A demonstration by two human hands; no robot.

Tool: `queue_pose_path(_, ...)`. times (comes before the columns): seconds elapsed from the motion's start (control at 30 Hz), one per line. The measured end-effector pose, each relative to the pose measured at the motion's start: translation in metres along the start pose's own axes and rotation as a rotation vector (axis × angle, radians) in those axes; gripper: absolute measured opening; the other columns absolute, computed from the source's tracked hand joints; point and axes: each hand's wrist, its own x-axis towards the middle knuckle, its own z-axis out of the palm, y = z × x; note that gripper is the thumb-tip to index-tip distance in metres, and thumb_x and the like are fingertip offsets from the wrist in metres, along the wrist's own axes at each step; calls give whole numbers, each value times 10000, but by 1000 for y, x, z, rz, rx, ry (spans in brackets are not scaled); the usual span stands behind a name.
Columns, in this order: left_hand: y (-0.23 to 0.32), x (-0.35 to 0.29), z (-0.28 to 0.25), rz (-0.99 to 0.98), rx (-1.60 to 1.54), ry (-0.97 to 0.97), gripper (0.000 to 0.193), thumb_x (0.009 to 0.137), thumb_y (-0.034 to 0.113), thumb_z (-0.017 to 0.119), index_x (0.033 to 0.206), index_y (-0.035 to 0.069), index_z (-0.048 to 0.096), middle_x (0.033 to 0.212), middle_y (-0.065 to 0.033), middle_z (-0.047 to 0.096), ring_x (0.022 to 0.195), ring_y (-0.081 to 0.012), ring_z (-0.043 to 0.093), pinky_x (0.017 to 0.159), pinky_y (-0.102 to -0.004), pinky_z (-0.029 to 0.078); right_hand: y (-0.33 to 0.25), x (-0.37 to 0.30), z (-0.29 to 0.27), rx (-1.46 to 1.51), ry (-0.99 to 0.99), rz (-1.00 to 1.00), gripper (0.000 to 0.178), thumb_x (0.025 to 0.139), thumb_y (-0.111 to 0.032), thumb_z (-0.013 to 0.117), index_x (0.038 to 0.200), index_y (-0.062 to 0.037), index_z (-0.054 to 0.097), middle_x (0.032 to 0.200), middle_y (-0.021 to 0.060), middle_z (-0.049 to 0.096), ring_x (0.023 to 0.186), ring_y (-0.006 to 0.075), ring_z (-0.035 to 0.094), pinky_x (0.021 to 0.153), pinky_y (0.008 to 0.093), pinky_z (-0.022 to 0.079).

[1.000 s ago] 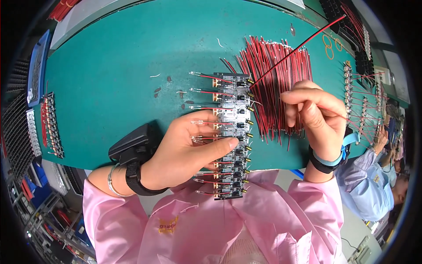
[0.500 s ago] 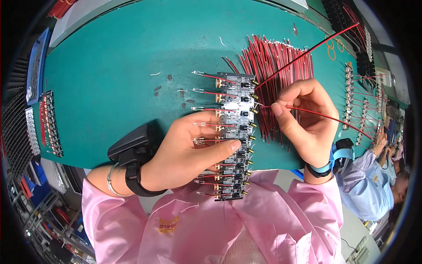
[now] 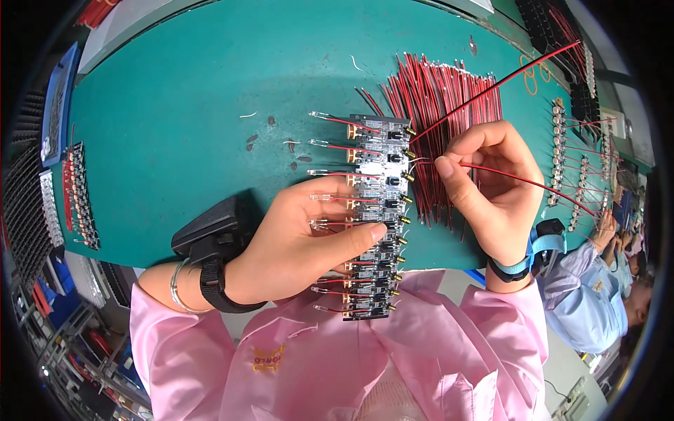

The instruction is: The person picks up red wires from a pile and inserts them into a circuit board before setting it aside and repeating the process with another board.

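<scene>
My left hand (image 3: 309, 231) grips a long strip of small circuit boards (image 3: 379, 184), its thumb lying across the middle of the strip. Short red leads with clear tips stick out along the strip's left edge, and brass-coloured parts line its right edge. Between thumb and forefinger, my right hand (image 3: 491, 189) pinches a red wire (image 3: 540, 185) whose bare end points at the strip's right edge, near an upper board. Whether that end touches the board, I cannot tell. Another red and black wire (image 3: 502, 84) slants up to the right from the strip's top right.
A thick bundle of red and black wires (image 3: 449, 95) lies behind my right hand on the green table (image 3: 182, 105). Rubber bands (image 3: 530, 78) sit at the back right. More board strips (image 3: 557, 151) lie farther right, where a co-worker (image 3: 590, 302) sits. Another strip (image 3: 83, 196) is at far left.
The strip's upper end has shifted very slightly right. My right hand and its wire have also moved a little to the right, the pinch still held.
</scene>
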Motion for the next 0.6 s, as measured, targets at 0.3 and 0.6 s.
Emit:
queue_pose_path(0.3,-2,1,0,-13,4,-16,248,792,48,583,1017,-6,497,893,-53,597,757,-69,559,591,-197,478,-1,-2,3,50,-55,48,152,740,59,596,844,15,495,726,5,531,610,29,460,548,157,376)
queue_pose_path(0.6,-4,1,-1,36,14,-19,234,795,48,578,1010,-4,498,896,-55,596,767,-70,556,601,-198,474,2,4,0,-247,-99,-117,85,716,16,637,768,7,570,718,27,541,600,72,456,538,196,372)
